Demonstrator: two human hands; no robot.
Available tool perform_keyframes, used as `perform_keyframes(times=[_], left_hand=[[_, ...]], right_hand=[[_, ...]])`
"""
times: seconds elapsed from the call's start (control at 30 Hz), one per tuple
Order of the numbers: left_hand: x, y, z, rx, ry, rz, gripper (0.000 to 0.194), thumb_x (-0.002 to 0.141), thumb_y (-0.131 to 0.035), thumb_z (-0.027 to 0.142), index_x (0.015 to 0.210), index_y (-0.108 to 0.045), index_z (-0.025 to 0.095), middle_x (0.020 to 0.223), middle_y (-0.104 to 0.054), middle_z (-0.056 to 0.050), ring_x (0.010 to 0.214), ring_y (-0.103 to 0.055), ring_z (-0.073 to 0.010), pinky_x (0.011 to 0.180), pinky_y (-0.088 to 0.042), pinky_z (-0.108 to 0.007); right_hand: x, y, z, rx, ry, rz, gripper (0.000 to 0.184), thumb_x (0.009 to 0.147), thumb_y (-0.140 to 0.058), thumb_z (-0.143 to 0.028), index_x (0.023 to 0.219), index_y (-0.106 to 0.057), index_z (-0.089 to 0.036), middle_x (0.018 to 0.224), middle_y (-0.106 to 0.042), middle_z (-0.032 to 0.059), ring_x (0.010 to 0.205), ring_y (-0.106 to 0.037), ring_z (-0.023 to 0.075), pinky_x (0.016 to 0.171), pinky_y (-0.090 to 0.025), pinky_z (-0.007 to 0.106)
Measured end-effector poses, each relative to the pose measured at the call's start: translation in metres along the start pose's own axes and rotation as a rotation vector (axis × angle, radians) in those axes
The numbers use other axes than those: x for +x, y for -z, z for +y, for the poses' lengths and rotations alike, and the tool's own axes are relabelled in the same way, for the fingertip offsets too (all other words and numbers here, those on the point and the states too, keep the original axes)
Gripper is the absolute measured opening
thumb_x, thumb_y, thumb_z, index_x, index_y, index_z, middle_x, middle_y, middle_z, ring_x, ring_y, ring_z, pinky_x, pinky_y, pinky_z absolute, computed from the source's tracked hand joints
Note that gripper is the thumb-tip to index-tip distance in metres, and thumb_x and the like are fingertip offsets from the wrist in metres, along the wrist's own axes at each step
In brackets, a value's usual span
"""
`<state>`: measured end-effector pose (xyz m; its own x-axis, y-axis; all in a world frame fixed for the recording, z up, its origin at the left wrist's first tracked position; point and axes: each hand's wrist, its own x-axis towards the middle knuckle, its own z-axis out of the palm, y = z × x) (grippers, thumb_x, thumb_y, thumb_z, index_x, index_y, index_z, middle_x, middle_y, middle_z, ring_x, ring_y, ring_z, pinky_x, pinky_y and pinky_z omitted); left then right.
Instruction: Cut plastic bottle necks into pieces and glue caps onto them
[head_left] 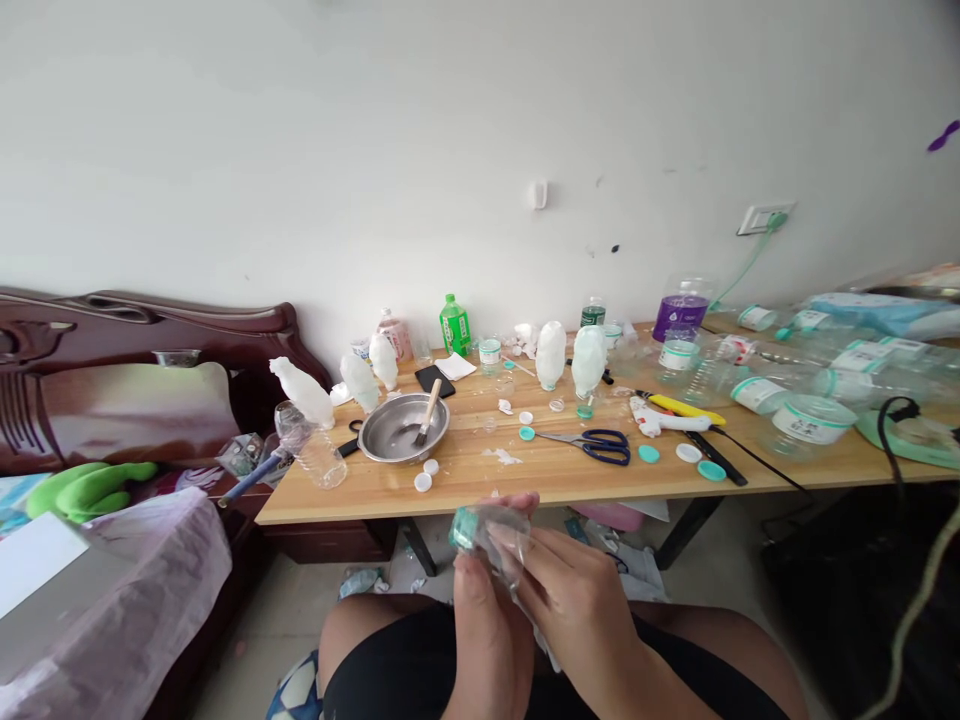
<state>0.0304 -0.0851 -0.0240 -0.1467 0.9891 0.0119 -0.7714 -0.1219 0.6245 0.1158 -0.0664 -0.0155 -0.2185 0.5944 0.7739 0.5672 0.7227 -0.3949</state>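
Above my lap, in front of the table edge, my left hand (487, 625) is closed around a small clear plastic bottle (508, 525). A green cap (463, 528) is at its left end, by my left thumb. My right hand (581, 590) lies against the bottle's other side with its fingers bent over it. The lower part of the bottle is hidden by both hands. A thin whitish strip (553, 652) shows below my right fingers; what it is I cannot make out.
On the table (465, 490) stand a metal bowl (382, 440) with a brush (429, 410), several white-coated bottles (551, 355), scissors (600, 446), a glue gun (667, 417) and a yellow cutter (686, 408). Loose caps (649, 454) lie near the front edge. Clear bottles (814, 418) crowd the right.
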Motion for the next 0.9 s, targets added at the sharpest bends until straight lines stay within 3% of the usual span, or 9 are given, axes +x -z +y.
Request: perform_keyframes(times=[0.17,0.3,0.7,0.9], left_hand=[[0.002,0.0,-0.006,0.014,0.005,0.071,0.048,0.084,-0.059,0.059,0.107,-0.071,0.019,0.116,-0.072,-0.013,0.12,-0.06,-0.0295,0.107,-0.044,-0.043],[0.004,0.0,-0.008,0.016,-0.012,0.077,0.048,0.085,-0.056,0.06,0.106,-0.071,0.019,0.115,-0.072,-0.013,0.117,-0.062,-0.0285,0.106,-0.045,-0.042],[0.001,0.004,-0.008,0.025,-0.069,0.093,0.044,0.088,-0.056,0.055,0.109,-0.068,0.019,0.119,-0.07,-0.013,0.117,-0.062,-0.0299,0.101,-0.049,-0.044],[0.001,0.005,-0.012,0.03,-0.052,0.111,0.045,0.088,-0.055,0.056,0.104,-0.07,0.017,0.115,-0.072,-0.013,0.114,-0.064,-0.0299,0.106,-0.044,-0.046]], right_hand=[[-0.005,-0.002,0.007,-0.006,-0.015,-0.022,0.022,0.099,-0.047,-0.021,0.106,-0.068,-0.018,0.071,-0.067,0.003,0.062,-0.063,0.0158,0.058,-0.043,0.025],[-0.006,-0.006,0.011,0.023,-0.06,-0.06,0.024,0.1,-0.045,-0.022,0.106,-0.068,-0.017,0.067,-0.064,0.0019,0.059,-0.06,0.015,0.056,-0.042,0.025],[-0.008,-0.011,0.007,0.046,-0.013,-0.107,0.02,0.099,-0.046,-0.019,0.094,-0.065,-0.017,0.071,-0.064,0.0045,0.064,-0.06,0.0171,0.06,-0.044,0.027],[-0.009,-0.012,0.005,0.01,-0.018,-0.103,0.021,0.098,-0.045,-0.017,0.091,-0.065,-0.016,0.07,-0.064,0.0052,0.064,-0.06,0.0178,0.059,-0.044,0.028]])
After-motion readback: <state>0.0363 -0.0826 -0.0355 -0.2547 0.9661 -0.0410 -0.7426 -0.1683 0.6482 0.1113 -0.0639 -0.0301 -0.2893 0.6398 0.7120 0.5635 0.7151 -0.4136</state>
